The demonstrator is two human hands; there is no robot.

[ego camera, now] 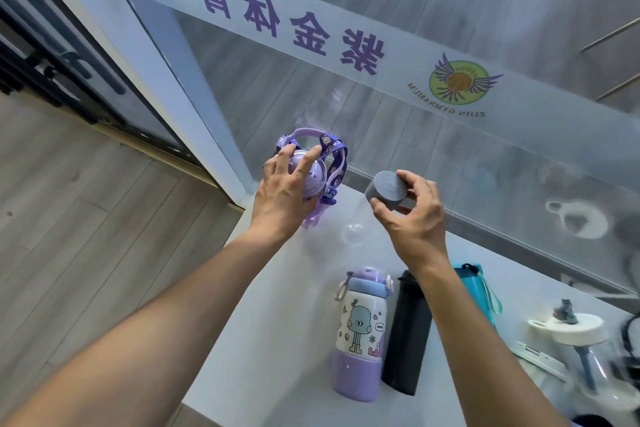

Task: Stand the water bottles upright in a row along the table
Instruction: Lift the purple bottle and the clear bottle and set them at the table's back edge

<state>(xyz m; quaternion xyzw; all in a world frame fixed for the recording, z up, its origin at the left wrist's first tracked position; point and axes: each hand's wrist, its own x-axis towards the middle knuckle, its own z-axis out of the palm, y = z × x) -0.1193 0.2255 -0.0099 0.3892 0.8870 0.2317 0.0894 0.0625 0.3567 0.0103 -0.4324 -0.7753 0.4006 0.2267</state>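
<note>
My left hand (282, 189) grips the domed lid of a purple bottle (317, 180) with a handle and printed strap, upright at the table's far left corner. My right hand (412, 215) holds a bottle by its grey cap (388, 189), next to the glass wall; its clear body below is barely visible. Nearer me, a white and purple cartoon bottle (360, 329), a black bottle (408, 333) and a teal bottle (476, 291) lie on the white table (277, 305), the teal one partly hidden by my right forearm.
A glass wall (381, 114) with purple lettering and a round logo runs along the table's far edge. At the right stands a clear bottle with a white lid (571, 329) beside a flat white device (540, 359). Wooden floor (86, 218) lies left of the table.
</note>
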